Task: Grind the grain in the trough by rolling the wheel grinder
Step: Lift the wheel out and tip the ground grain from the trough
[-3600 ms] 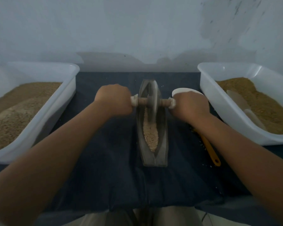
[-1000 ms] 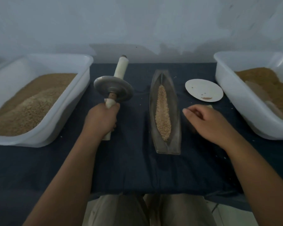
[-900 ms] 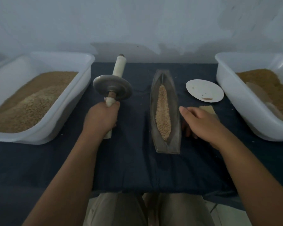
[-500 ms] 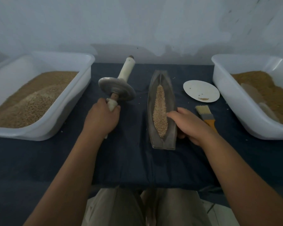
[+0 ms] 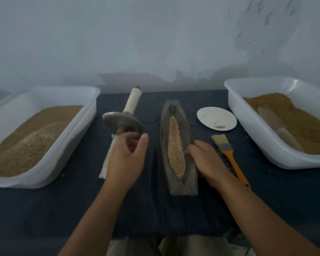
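Gripping trough [image 5: 185, 188]: R hand [image 5: 207, 161]; grinder [image 5: 122, 122] by L hand [image 5: 126, 160].

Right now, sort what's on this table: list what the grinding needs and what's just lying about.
For the job: wheel grinder, trough, grain in it, right hand gripping the trough's side, left hand open over the grinder's handle.
Lying about: brush, plate, left tub, right tub.

Left hand [image 5: 126, 159] loose, fingers apart — right hand [image 5: 207, 163] grips trough [image 5: 164, 141].

Dark-clothed table [image 5: 155, 209], trough [image 5: 163, 148], grinder [image 5: 122, 122], plate [image 5: 216, 117], brush [image 5: 229, 156], tubs [image 5: 72, 145]
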A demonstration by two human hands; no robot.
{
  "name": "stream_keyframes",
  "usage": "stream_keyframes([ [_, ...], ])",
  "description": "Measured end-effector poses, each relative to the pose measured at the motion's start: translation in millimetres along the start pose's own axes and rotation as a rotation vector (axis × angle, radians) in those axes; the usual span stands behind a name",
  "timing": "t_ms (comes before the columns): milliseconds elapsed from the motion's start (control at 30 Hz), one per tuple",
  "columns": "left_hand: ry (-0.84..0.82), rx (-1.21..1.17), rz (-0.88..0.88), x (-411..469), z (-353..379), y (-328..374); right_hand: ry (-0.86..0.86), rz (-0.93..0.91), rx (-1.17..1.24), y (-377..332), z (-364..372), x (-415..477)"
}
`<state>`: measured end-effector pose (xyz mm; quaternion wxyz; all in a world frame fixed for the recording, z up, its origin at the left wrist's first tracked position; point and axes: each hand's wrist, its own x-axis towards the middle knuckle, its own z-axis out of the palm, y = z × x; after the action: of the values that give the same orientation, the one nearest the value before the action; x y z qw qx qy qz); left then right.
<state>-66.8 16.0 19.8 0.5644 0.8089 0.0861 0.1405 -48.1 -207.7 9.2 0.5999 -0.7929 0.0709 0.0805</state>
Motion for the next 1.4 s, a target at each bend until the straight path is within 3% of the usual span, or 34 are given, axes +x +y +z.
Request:
stream_keyframes([
  [67, -0.394, -0.359, -0.329, 3.5, 24.0, 12.1, -0.015, -0.016, 0.041, -6.7, -3.2, -9.4],
  [133, -0.621, -0.671, -0.527, 8.1, 40.0, 24.6, -0.038, -0.064, 0.044, -14.1, -5.5, -21.3],
  [233, -0.659, -0.957, -0.516, 9.7, 51.3, 34.8, -0.067, -0.145, 0.009, -21.3, -7.4, -38.1],
  [367, -0.690, -1.089, -0.480, 1.0, 58.6, 29.3, -0.073, -0.208, -0.145, -22.0, -10.5, -45.5],
  [433, -0.656, -1.082, -0.478, -2.2, 59.8, 26.5, 0.023, -0.332, -0.324, -21.8, -18.6, -47.8],
  [500, -0.620, -1.110, -0.468, -4.7, 60.4, 23.9, 0.259, -0.457, -0.479, -18.2, -34.9, -49.2],
  [600, -0.517, -1.162, -0.456, -5.6, 55.3, 21.9, 0.483, -0.361, -0.793, 1.6, -67.6, -44.7],
  [700, -0.438, -1.187, -0.394, -2.5, 41.1, 27.1, 0.381, -0.067, -0.990, 22.9, -85.8, -38.4],
  [800, -0.349, -1.167, -0.325, 6.5, 18.8, 37.5, 0.252, 0.030, -1.090, 30.0, -85.4, -33.4],
  [1100, -0.013, -1.059, -0.100, 74.9, -98.7, 70.0, 0.218, 0.162, -1.151, 27.7, -84.2, -27.4],
  [1400, 0.197, -1.016, -0.004, 140.9, -216.6, 43.1, 0.350, -0.071, -0.588, 34.4, -94.3, -7.0],
])
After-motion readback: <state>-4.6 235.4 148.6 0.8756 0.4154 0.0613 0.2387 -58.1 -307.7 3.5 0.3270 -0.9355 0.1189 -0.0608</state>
